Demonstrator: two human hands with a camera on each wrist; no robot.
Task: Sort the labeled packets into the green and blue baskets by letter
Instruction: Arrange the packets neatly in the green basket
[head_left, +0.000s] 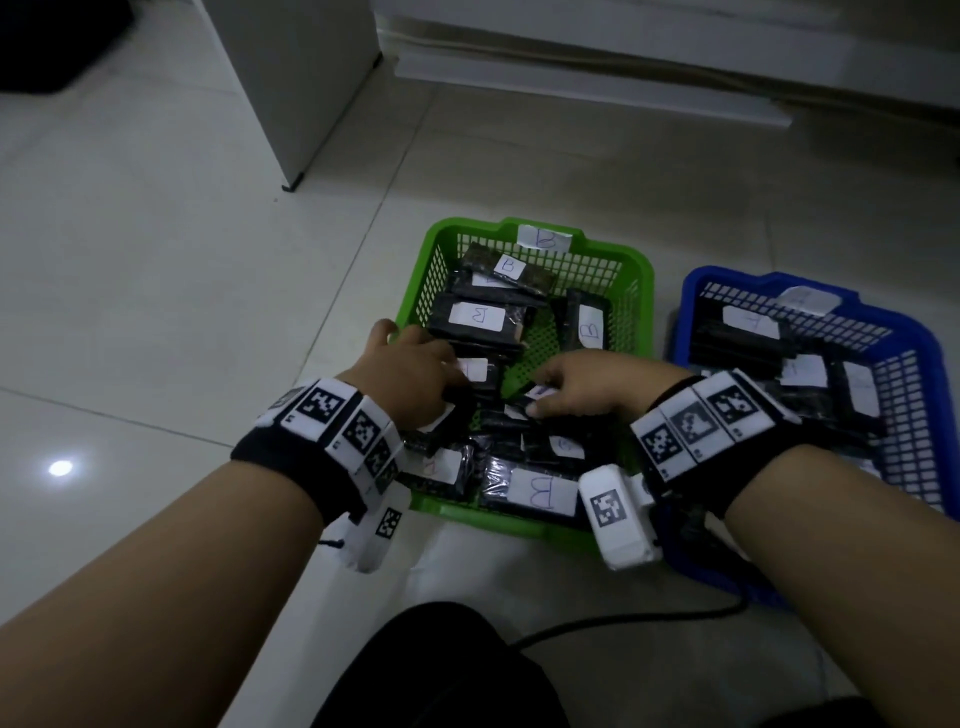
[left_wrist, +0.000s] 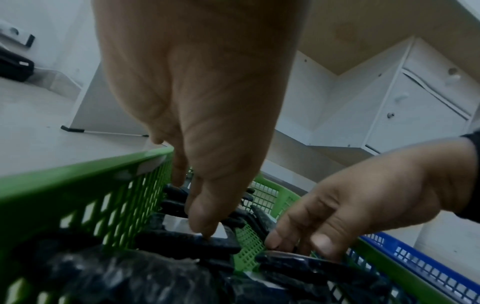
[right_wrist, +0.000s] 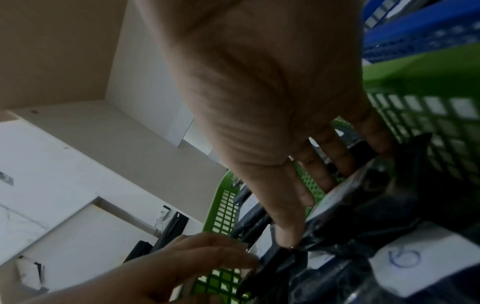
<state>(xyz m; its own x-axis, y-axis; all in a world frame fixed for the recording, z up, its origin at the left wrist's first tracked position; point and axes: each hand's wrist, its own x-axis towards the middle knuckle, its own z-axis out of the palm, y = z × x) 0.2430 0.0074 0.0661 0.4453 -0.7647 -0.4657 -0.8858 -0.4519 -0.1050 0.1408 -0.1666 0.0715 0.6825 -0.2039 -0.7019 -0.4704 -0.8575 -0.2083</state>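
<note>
The green basket (head_left: 415, 291), tagged B on its far rim, holds several black packets with white B labels, among them one at the near edge (head_left: 543, 491). To its right the blue basket (head_left: 930, 374) holds packets labelled A. Both hands are inside the green basket. My left hand (head_left: 447, 384) has its fingers spread and fairly straight, and in the left wrist view its thumb (left_wrist: 205, 232) touches a black packet (left_wrist: 187, 243). My right hand (head_left: 540, 397) pinches a labelled packet (right_wrist: 337, 197) between thumb and fingers (right_wrist: 322, 174).
The baskets stand on pale floor tiles. A white cabinet corner (head_left: 301, 104) stands behind on the left, and a low white furniture base (head_left: 623, 62) runs along the back. A black cable (head_left: 623, 621) trails near my dark-clothed knee (head_left: 441, 670).
</note>
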